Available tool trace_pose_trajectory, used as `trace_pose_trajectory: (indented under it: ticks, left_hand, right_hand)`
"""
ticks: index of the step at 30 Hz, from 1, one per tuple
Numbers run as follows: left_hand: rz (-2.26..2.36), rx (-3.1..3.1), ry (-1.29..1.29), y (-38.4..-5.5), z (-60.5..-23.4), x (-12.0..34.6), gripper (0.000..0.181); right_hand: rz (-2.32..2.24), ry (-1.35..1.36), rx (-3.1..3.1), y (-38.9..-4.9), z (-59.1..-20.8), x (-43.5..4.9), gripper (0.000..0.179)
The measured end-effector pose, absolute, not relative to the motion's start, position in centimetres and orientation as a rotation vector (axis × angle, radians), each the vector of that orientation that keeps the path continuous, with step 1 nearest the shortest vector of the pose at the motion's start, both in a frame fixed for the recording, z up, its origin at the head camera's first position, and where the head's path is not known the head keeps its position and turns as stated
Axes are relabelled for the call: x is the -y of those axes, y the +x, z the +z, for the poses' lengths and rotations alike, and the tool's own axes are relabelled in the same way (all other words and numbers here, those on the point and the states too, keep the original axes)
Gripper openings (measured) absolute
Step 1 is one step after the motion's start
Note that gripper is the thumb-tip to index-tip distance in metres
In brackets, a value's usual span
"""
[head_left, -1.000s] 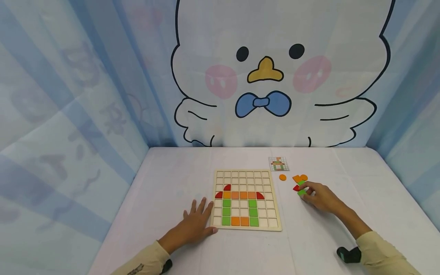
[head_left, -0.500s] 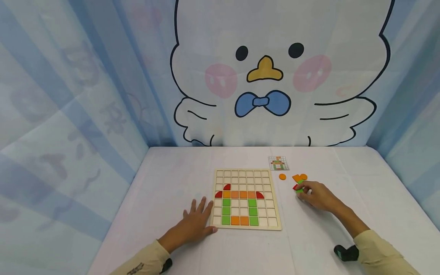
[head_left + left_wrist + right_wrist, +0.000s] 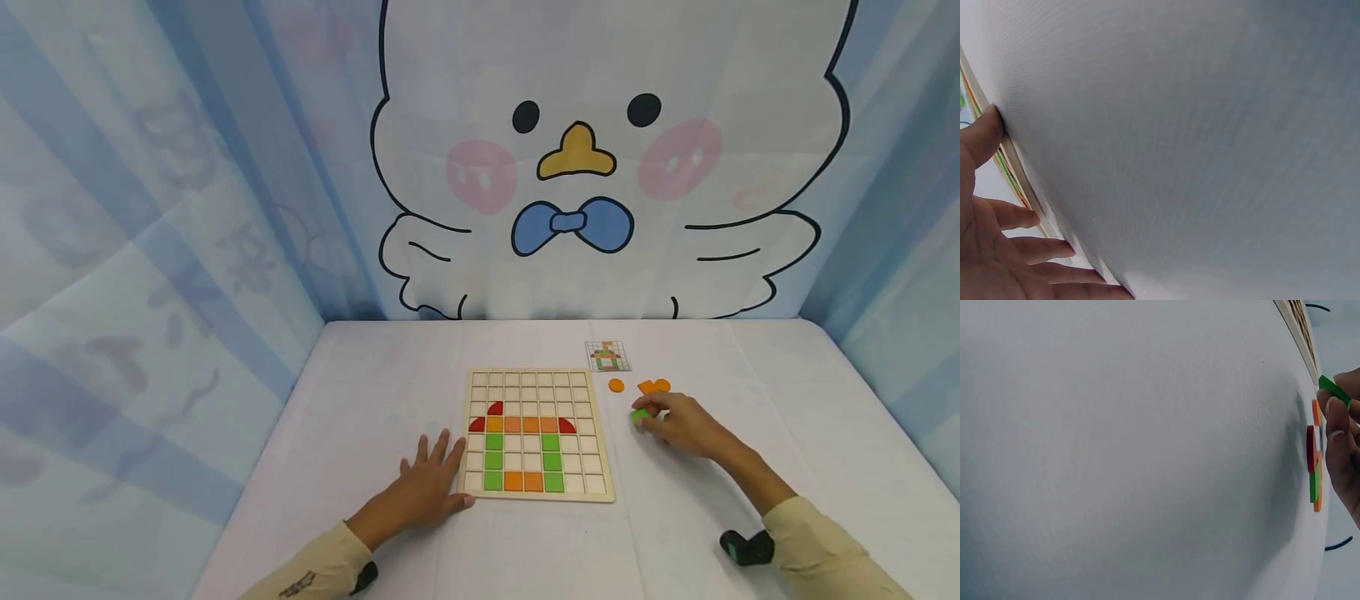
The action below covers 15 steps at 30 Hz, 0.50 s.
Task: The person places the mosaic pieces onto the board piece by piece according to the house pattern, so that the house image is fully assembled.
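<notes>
My right hand (image 3: 678, 423) pinches a green tile (image 3: 638, 416) just right of the wooden grid board (image 3: 609, 467). In the right wrist view the green tile (image 3: 1334, 390) sits between thumb and fingers, raised off the table. My left hand (image 3: 426, 487) lies with fingers spread at the board's lower left edge, its thumb by the near corner. On the board, green, orange and red pieces fill some cells, among them a red quarter-round (image 3: 567, 427) at the right end of an orange row (image 3: 521, 426). The right hand hides part of the loose pieces behind it.
A small pattern card (image 3: 607, 356) lies beyond the board's far right corner. Near it are an orange disc (image 3: 616, 385), another orange disc (image 3: 662, 385) and an orange tile (image 3: 646, 387). A red piece (image 3: 1310, 449) and another green one (image 3: 1313, 486) show in the right wrist view.
My right hand took hold of the green tile among the loose pieces and moved left toward the board with it. The left hand has stayed in place.
</notes>
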State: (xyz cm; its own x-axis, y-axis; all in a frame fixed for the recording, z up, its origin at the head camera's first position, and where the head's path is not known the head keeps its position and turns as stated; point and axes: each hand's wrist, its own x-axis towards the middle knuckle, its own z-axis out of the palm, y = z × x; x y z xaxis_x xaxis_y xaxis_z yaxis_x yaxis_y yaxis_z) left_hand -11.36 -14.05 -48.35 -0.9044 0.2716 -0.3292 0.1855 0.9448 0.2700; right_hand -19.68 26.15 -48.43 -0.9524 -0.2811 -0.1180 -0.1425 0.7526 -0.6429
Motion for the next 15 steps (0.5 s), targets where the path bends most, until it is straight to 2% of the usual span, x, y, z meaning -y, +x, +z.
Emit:
trace_pose_trajectory:
  ticks: [15]
  left_hand:
    - [0.325, -2.73, 0.313, -11.7, -48.5, 13.9, 0.089]
  right_hand:
    - [-1.082, -0.502, -2.613, -20.3, -48.2, -24.0, 0.024]
